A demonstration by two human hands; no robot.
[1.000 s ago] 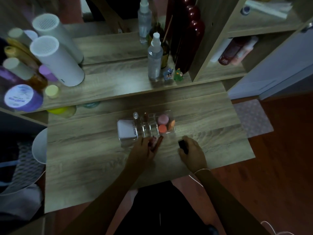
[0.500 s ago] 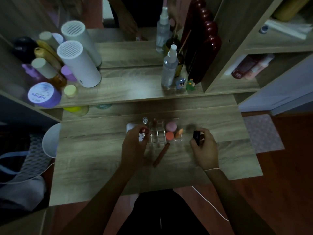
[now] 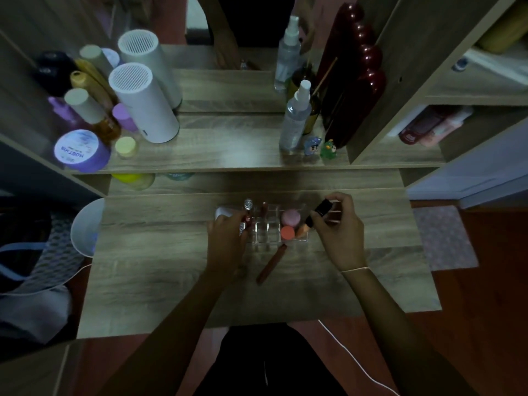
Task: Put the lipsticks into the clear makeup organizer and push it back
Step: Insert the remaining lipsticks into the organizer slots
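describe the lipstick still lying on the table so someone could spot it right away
On the wooden table, find the clear organizer between the two hands. Just in front of it lies a long dark red lipstick, flat and slanted, the only one outside the organizer that no hand holds.

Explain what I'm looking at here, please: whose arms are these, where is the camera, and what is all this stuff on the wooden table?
No machine here: these are a person's two bare arms, filmed by one wide-angle camera worn on their head, looking down at a wooden dressing table. In the middle stands a clear makeup organizer with small compartments; a pink sponge and an orange one sit at its right end. The left hand is at the organizer's left end, lowering a red lipstick into it. The right hand holds a black lipstick above the organizer's right end. A dark red lipstick lies loose on the table in front. The shelf behind holds bottles and jars.
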